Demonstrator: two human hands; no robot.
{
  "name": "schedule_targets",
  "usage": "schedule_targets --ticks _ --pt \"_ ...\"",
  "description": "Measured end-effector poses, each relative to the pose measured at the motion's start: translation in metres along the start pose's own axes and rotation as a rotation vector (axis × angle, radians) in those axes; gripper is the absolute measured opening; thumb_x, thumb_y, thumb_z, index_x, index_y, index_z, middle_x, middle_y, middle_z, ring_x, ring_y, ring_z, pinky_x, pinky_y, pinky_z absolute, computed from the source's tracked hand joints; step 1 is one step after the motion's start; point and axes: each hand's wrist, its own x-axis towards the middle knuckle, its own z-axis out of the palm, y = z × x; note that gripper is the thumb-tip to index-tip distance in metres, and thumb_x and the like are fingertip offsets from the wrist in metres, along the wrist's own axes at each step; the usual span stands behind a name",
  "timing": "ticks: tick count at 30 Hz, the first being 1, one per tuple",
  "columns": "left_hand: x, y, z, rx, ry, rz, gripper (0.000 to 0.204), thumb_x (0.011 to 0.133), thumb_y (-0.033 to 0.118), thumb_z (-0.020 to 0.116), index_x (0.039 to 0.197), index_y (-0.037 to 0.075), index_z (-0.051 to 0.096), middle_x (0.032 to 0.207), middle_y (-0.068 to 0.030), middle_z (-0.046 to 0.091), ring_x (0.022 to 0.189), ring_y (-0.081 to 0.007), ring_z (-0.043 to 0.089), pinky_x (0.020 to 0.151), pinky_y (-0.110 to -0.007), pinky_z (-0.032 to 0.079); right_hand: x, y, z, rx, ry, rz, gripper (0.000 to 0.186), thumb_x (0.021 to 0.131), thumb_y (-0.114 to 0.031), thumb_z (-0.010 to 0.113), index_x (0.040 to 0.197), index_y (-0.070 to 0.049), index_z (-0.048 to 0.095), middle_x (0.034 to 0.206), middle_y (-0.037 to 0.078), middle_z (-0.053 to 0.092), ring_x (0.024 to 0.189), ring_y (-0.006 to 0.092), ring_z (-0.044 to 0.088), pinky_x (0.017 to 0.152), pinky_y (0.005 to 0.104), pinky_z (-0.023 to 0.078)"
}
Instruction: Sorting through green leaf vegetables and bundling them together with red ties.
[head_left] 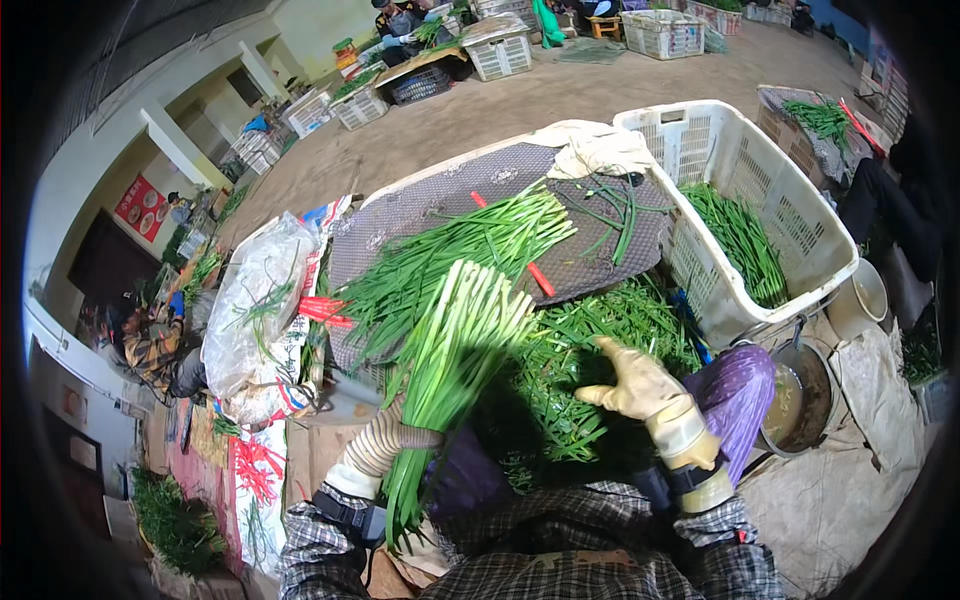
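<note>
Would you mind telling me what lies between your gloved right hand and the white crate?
In the head view, loose green stalks lie heaped between the right hand and the white crate.

I saw the counter (420, 205) ahead of me with 1 sheaf of stalks (470, 245) lying across it. A crate (770, 190) stood to its right, more stalks (740, 240) lying inside. A pot (800, 400) sat below the crate on the floor. A filled bag (255, 310) lay left of the counter.

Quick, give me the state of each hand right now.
Left hand: closed around a bunch of green chives.
Right hand: open, holding nothing, over the loose chive pile.
</note>
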Motion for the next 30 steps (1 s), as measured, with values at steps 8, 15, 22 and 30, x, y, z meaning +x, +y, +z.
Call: schedule_targets --ticks 8,15,22,30 --pt "0.007 0.001 0.042 0.128 -0.236 0.060 0.065 0.065 0.010 0.077 0.127 0.005 0.059 0.107 -0.0111 0.069 0.095 -0.0221 0.067 0.079 -0.034 0.055 0.011 -0.062 0.034 1.735 -0.318 0.070 0.090 0.079 -0.041 0.077 0.146 -0.002 0.032 0.144 0.017 0.042 0.130 0.0272 0.044 0.110 0.0409 0.036" --pt "0.000 0.003 0.072 -0.628 -0.398 -0.287 0.072 0.060 0.011 0.075 0.128 -0.002 0.054 0.105 -0.0195 0.067 0.094 -0.0324 0.066 0.084 -0.041 0.053 0.044 -0.075 0.032 2.157 -0.383 -0.324 0.098 0.073 -0.030 0.083 0.149 -0.005 0.027 0.136 0.018 0.051 0.128 0.0343 0.048 0.111 0.0494 0.035" --pt "-0.002 0.034 0.067 -0.135 -0.444 -0.073 0.083 0.074 0.011 0.080 0.144 0.004 0.035 0.130 -0.0154 0.056 0.115 -0.0244 0.057 0.096 -0.037 0.047 0.037 -0.064 0.036 2.408 -0.202 -0.127 0.045 0.087 -0.012 0.066 0.128 -0.004 0.050 0.095 0.009 0.065 0.091 0.0250 0.065 0.101 0.0475 0.046" --pt "0.030 0.089 0.112 0.229 -0.354 0.520 0.109 0.070 0.018 0.086 0.150 0.003 0.013 0.143 -0.0163 0.042 0.134 -0.0305 0.039 0.111 -0.039 0.032 0.029 -0.094 -0.008 1.758 0.474 -0.047 0.048 0.079 0.006 0.071 0.124 0.001 0.056 0.095 0.009 0.066 0.080 0.0204 0.068 0.076 0.0334 0.058"
